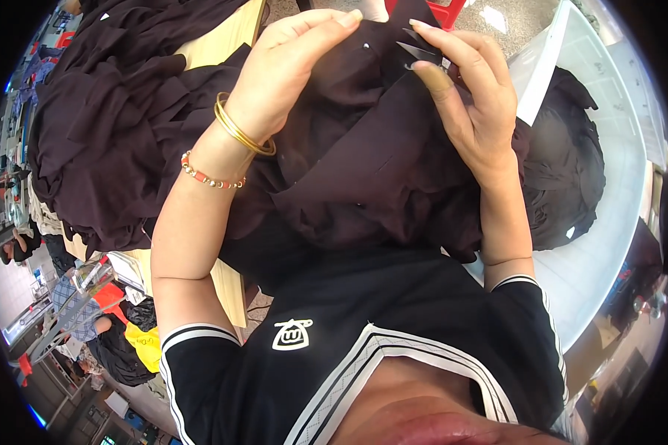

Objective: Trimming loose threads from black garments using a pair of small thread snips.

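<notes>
A dark maroon cloth piece [364,159] is spread over my lap and raised toward the top of the view. My left hand [278,70], with gold bangles and a beaded bracelet at its wrist, pinches the cloth's upper edge between thumb and fingers. Opposite it, my right hand [479,93] grips small thread snips [417,52] between thumb and fingers. Their pointed blades face left, close to the raised cloth; the rest of the tool is hidden by the hand. Tiny pale specks dot the cloth.
More dark cloth [104,148] is heaped on the wooden table [223,43] to my left. On my right stands a large translucent bin [608,278] with dark cloth [560,167] inside. Part of a red stool [444,13] shows beyond my hands. A yellow bag [144,345] lies at lower left.
</notes>
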Available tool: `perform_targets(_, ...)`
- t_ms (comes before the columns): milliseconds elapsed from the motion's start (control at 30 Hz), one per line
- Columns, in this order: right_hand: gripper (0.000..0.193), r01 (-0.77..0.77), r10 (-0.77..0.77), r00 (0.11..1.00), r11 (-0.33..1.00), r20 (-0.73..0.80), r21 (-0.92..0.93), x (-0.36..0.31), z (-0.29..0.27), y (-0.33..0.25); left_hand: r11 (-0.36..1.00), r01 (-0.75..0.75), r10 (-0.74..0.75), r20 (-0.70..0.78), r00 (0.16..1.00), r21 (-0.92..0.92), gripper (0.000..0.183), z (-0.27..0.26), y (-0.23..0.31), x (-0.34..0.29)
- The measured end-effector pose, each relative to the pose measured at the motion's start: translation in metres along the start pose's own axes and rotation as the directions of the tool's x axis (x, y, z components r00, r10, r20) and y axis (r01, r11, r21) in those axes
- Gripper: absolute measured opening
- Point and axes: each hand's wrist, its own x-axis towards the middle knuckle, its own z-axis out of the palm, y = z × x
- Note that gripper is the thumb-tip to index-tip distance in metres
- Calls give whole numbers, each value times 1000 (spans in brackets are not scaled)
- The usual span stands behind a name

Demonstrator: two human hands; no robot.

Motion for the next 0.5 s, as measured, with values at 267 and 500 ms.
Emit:
perform_targets(267,42,42,-38,997,997,72,-60,3,3,-3,993,-57,46,100,994,105,24,5,-1,-5)
perform_targets(500,43,112,-108,993,987,40,-119,-5,2,1,998,-6,1,80,997,66,23,11,2,-9)
